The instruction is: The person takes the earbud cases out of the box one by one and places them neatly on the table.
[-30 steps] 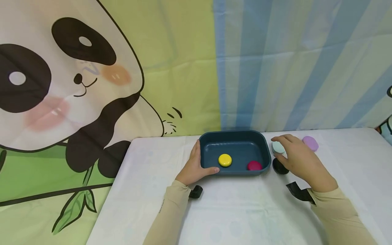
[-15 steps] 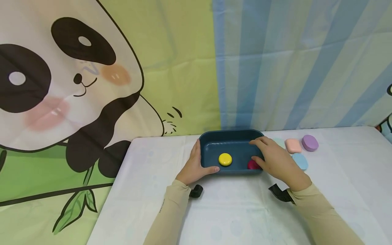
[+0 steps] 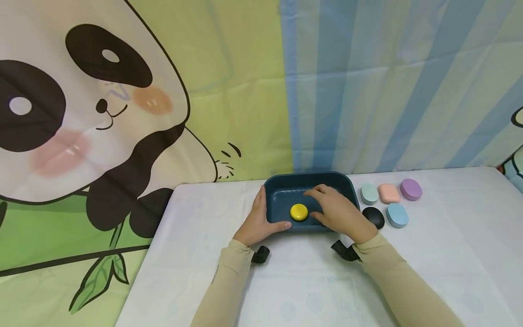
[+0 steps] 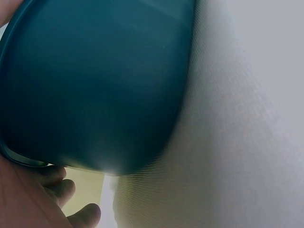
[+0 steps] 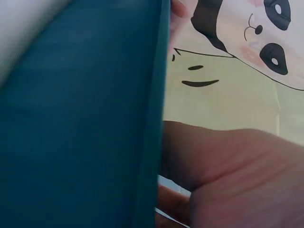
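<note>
A dark blue rectangular plastic box (image 3: 283, 198) stands on the table in the head view, its outer wall (image 4: 95, 85) filling much of the left wrist view. My left hand (image 3: 258, 225) holds the box at its near left corner, fingers along the left side and thumb at the front rim. Inside lies a glossy yellow round piece (image 3: 299, 212). My right hand (image 3: 336, 210) reaches over the front rim, thumb and fingers parted just right of the yellow piece. Nothing shows between them. The part of the box under the right hand is hidden.
Right of the box lie a black round piece (image 3: 373, 218), a pale mint piece (image 3: 369, 194), a pink square piece (image 3: 389, 193), a purple piece (image 3: 411, 189) and a light blue piece (image 3: 397, 215). A printed curtain (image 3: 245, 91) hangs behind the white-covered table (image 3: 294, 281).
My right hand has moved left from above the loose pieces into the box, near the yellow piece. A dark red piece seen earlier is now out of sight. The left hand stays put.
</note>
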A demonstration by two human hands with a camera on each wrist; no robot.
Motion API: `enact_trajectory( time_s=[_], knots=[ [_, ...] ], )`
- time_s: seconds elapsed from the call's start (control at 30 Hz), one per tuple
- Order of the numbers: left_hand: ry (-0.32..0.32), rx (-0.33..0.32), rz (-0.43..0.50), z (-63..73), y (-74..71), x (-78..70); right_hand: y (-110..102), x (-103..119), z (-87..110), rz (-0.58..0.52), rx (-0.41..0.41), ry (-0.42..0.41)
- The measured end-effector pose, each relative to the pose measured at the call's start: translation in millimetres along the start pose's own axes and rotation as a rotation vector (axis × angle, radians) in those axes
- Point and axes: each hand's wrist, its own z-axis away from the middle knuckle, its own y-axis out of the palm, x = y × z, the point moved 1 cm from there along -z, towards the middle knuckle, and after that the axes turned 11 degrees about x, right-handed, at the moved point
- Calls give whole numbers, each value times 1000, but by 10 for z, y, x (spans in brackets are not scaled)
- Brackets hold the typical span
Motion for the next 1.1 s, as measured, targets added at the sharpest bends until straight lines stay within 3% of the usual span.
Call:
enact_trajectory(
  time_s=[0.2, 0.57, 1.1],
  knots=[
    [-2, -3, -6, 0, -6, -17, 49, 23, -119, -16, 74, -28],
    [-6, -5, -3, 5, -3, -13, 155, 53, -297, -64, 153, -6],
    [4, 4, 4, 11, -11, -26, 231, 61, -510, -63, 274, -62]
  ],
)
